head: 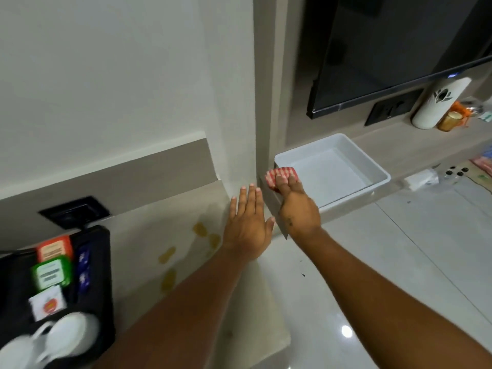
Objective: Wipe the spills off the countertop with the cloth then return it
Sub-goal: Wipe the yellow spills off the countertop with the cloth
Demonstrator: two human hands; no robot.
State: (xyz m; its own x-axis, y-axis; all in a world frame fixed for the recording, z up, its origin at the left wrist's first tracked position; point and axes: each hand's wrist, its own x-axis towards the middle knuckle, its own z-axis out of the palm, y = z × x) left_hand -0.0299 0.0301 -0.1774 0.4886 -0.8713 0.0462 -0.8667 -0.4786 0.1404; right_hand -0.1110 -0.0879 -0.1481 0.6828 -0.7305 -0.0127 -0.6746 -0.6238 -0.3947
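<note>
A folded red-and-white checked cloth (279,177) rests on the near left corner of a white plastic tub (378,169). My right hand (296,206) reaches over it, fingertips pressed on the cloth; whether the fingers grip it I cannot tell for sure. My left hand (249,225) hovers flat and open above the pale countertop (149,235), fingers spread, holding nothing. Several yellow spill patches (200,229) lie on the countertop just left of that hand, more of the spill patches (167,254) nearer me.
A black tray (103,302) with tea sachets and white cups stands at the counter's left. A black wall socket (76,212) sits behind it. A television (399,49), a white bottle (436,105) and small items occupy the right shelf. Glossy floor tiles lie below.
</note>
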